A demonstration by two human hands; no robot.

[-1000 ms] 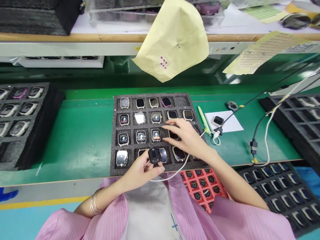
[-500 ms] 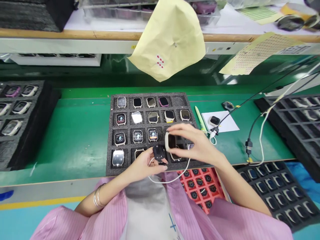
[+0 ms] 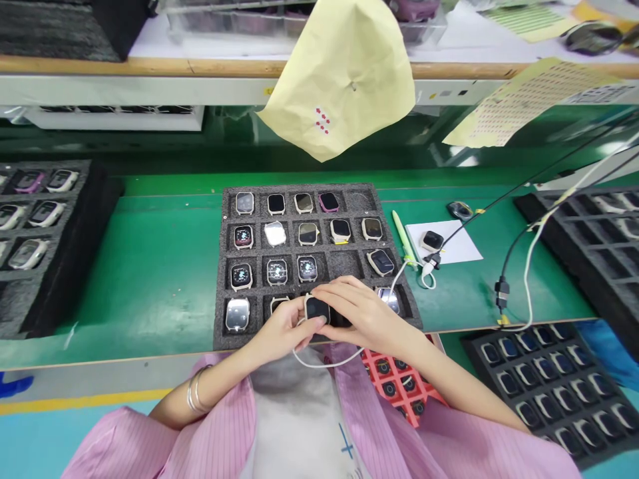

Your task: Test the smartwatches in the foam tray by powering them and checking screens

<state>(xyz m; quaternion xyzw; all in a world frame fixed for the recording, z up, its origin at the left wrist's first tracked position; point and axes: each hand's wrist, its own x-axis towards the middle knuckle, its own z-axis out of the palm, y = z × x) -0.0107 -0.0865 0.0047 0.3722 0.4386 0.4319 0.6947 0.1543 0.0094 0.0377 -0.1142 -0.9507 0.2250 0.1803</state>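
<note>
A smartwatch case without a strap, with a dark screen and pale frame, is held between both hands over the front of the foam tray. My left hand is closed around its left side, thumb on the lower screen edge. A black charger block on a white cable was in this hand; the watch now hides it. My right hand grips the watch from the right, fingers across its top edge. Several similar watches sit in the tray's compartments, some with lit screens, like this one.
A green pen and a white paper lie right of the tray, with another watch on the paper. Cables cross from the right. Foam trays stand at left and right. A yellow sheet hangs overhead.
My right hand has moved left and down, bringing the watch onto the black charger block in my left hand. The block is now covered. The view has shifted slightly.
</note>
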